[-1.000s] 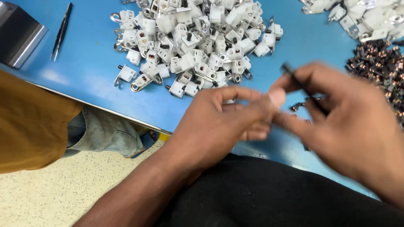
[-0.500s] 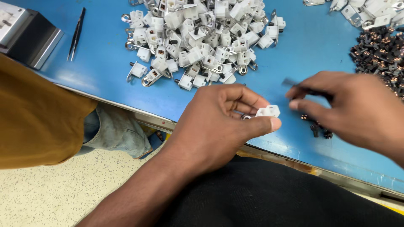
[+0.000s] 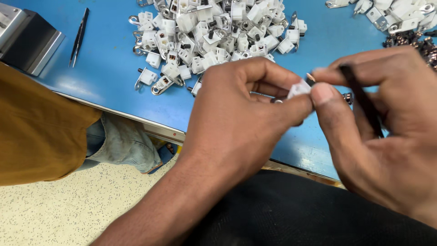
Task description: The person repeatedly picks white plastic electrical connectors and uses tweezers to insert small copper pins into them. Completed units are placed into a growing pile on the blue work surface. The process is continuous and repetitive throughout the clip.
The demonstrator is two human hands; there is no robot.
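Two hands working over a blue table [image 3: 109,54] with speckled pale floor [image 3: 54,214] under its edge. Far left there's a metal box [image 3: 22,38] and black tweezers [image 3: 78,37], then a big heap of white plastic parts [image 3: 214,32], more of them top right beside a dark metal pile [image 3: 416,43]. Left hand [image 3: 236,123] pinches a small white part [image 3: 299,88] just above the table edge, mostly hidden by fingertips, so can't tell which way it points. Right hand [image 3: 382,132] touches it with its thumb, gripping a thin dark tool [image 3: 362,100] slanting down-right.
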